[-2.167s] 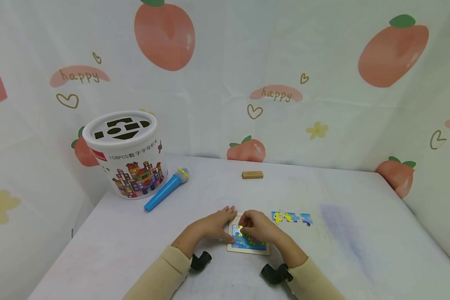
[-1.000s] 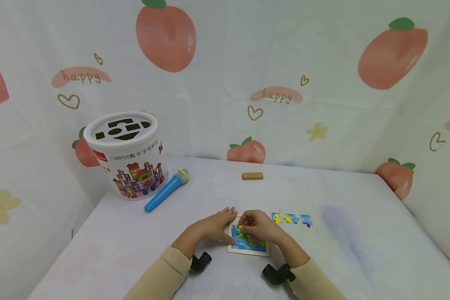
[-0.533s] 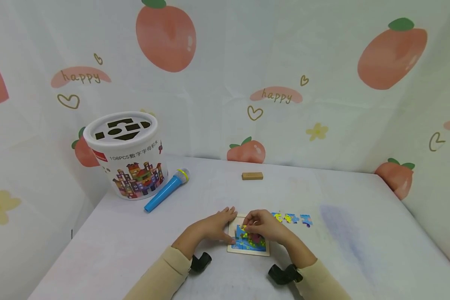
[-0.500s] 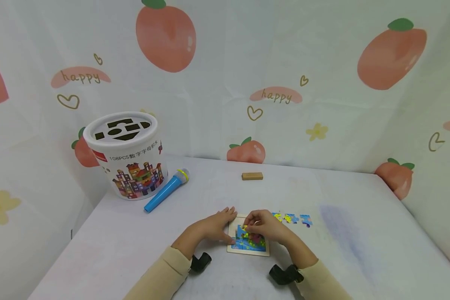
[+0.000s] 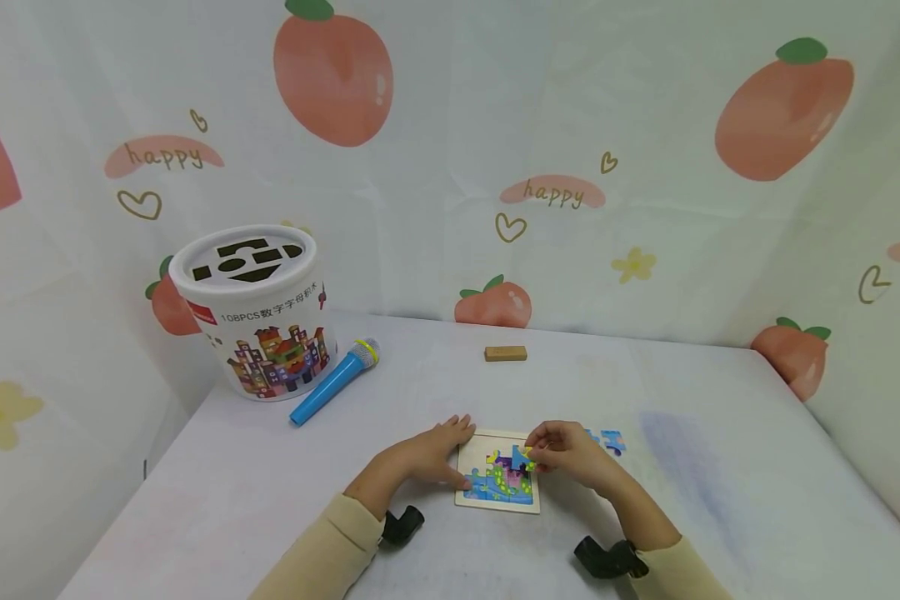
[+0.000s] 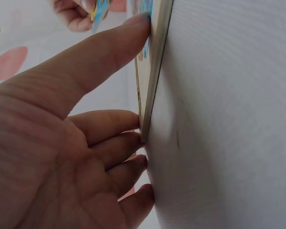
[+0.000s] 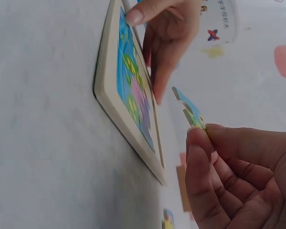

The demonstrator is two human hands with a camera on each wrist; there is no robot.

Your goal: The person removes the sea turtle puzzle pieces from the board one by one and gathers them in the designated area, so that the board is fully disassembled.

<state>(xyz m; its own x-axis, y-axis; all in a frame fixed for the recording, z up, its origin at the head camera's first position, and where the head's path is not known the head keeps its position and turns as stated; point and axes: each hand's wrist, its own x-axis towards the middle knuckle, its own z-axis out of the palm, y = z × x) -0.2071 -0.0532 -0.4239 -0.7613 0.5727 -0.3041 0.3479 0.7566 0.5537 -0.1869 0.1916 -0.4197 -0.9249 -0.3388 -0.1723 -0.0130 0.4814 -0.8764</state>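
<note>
A small wooden jigsaw tray (image 5: 474, 450) lies on the table, its lower part filled with blue, green and pink pieces, and bare wood showing at upper left. My left hand (image 5: 429, 454) steadies it from the left: the thumb (image 6: 119, 40) rests on the tray's face and the other fingers lie extended along its edge. Over the tray's right side, my right hand (image 5: 573, 454) pinches a blue and yellow puzzle piece (image 7: 189, 106) between thumb and fingertips, tilted and raised off the tray. Loose puzzle pieces (image 5: 612, 441) lie beyond the right hand, partly hidden by it.
A white lidded bucket (image 5: 273, 333) printed with toy blocks stands at back left. A blue toy microphone (image 5: 332, 385) leans close against it. Farther back on the table (image 5: 420, 367) lies a small wooden block (image 5: 506, 353). A fruit-print cloth hangs behind.
My right hand has moved from the tray's left part to its right side, carrying the puzzle piece up and away and uncovering bare wood. My left hand has stayed in place.
</note>
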